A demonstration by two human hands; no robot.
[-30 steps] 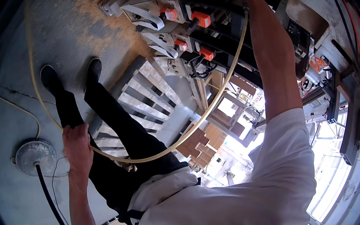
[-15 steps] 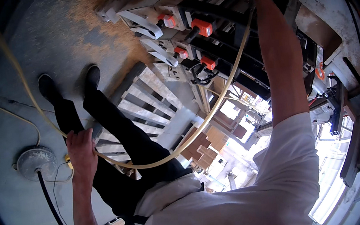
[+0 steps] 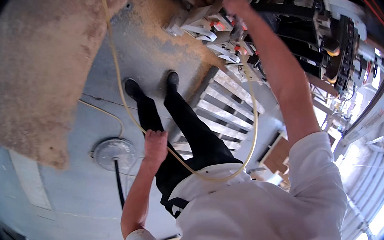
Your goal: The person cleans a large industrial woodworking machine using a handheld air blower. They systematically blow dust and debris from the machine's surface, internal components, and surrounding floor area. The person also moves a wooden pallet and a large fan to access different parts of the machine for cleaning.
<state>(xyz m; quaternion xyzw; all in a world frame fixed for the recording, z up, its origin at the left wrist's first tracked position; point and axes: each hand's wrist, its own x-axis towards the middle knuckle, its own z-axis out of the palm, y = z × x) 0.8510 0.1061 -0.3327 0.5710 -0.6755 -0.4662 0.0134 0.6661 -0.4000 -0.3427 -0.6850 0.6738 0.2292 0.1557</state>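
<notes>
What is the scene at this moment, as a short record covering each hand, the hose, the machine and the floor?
Left hand: lowered, fingers closed around the hose
Right hand: extended toward the machine, fingers around a handheld tool, too blurred to detail
Hose: pale yellow, hanging in a loop between the hands
Machine: dark bars, small red-orange parts
Floor: grey, tan dust near the machine
Pallet: slatted, right of the legs
Round base: grey, left of the legs, black pole attached
</notes>
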